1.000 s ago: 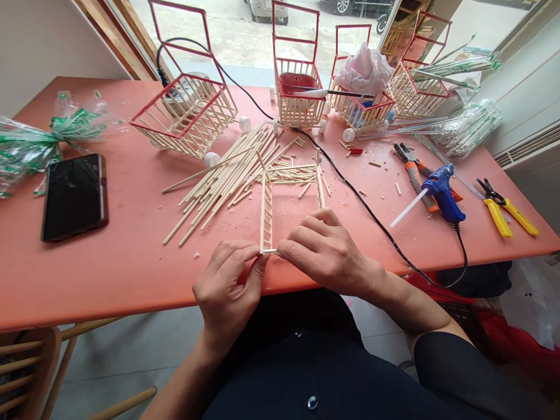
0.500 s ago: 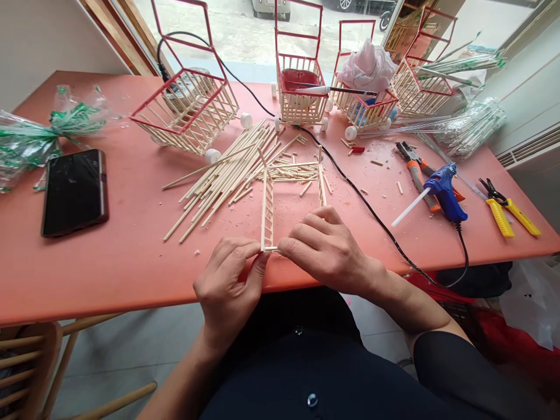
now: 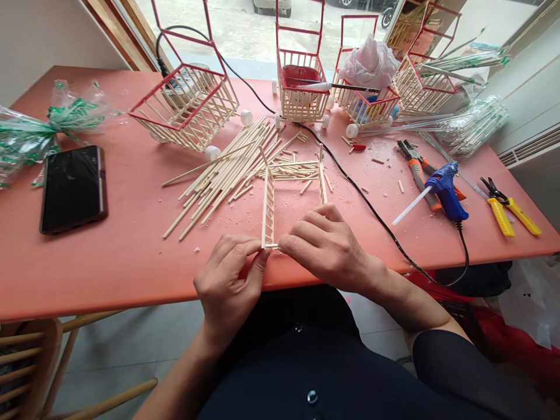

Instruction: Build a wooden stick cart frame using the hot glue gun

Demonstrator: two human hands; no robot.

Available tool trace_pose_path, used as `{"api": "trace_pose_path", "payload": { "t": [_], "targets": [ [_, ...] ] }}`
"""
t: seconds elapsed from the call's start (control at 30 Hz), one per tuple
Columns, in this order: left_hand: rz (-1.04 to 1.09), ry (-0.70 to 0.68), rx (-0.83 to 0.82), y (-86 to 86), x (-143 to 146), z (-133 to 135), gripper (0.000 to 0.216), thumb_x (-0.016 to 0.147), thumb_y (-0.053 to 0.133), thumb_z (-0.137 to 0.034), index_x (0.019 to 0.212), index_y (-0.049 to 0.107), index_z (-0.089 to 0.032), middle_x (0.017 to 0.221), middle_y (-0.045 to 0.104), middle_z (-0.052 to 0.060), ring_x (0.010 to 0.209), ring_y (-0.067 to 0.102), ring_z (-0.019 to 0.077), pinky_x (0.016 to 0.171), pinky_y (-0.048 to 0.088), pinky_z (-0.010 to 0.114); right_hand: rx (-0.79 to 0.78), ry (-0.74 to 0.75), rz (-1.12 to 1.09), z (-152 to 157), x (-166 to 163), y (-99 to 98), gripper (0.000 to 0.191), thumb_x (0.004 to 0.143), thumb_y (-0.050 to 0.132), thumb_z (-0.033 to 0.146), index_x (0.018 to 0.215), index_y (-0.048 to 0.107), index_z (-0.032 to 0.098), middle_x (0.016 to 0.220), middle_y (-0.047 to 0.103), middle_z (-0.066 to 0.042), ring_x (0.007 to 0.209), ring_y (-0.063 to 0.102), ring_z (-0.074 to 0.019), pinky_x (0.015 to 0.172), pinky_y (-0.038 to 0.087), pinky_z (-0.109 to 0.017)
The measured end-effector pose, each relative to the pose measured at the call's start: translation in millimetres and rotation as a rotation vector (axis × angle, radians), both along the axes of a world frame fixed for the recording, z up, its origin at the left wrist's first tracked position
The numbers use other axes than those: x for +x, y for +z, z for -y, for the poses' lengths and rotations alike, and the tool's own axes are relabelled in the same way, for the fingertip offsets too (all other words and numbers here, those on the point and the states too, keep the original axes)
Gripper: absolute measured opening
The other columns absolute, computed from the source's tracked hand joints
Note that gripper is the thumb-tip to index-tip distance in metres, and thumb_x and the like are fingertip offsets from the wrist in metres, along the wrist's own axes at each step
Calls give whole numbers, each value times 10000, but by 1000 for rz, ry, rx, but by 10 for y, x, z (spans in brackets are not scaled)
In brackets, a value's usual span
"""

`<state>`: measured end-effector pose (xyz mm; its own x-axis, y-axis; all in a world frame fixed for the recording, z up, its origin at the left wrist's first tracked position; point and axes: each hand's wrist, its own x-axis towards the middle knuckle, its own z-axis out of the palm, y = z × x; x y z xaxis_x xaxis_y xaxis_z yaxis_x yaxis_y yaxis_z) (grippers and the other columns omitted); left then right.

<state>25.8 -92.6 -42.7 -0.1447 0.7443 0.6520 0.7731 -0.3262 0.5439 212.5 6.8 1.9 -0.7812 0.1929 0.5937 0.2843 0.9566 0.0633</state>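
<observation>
Top (image 3: 271, 373): dark navy, lower centre of frame
Buttons (image 3: 312, 397): round, glossy, down the front
Right sleeve (image 3: 450, 359): dark, short, lower right
Fingers (image 3: 257, 270): bare

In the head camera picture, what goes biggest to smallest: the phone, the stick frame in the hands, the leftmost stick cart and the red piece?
1. Leftmost stick cart
2. Phone and stick frame: too alike to rank; the right hand hides part of the frame
3. Red piece
</observation>
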Motion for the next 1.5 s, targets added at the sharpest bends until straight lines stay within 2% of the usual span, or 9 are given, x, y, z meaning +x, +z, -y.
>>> {"api": "trace_pose_path", "payload": {
  "t": [0.87,1.2,1.5],
  "targets": [
    [-8,1,7,21,11,-14,131,939,749,-109,973,694,-223,869,738,11,800,695,157,777,567,282,-10,-16,9,4,8,10,246,1105,564,205,880,664,187,771,606,15,786,462,-152,857,346,-341],
    [-39,6,16,38,26,-16,111,944,730,-130,976,698,-231,850,741,11,776,698,172,765,568,299,-16,-15,15,3,32,27,196,1090,590,181,921,688,178,786,592,17,802,477,-145,868,332,-349],
    [-37,-9,16,38,28,-23,135,945,726,-105,981,682,-227,859,728,14,788,679,167,760,547,296,-7,-21,5,10,31,26,249,1104,557,183,885,673,186,776,610,18,799,478,-144,866,345,-347]
  ]
}}
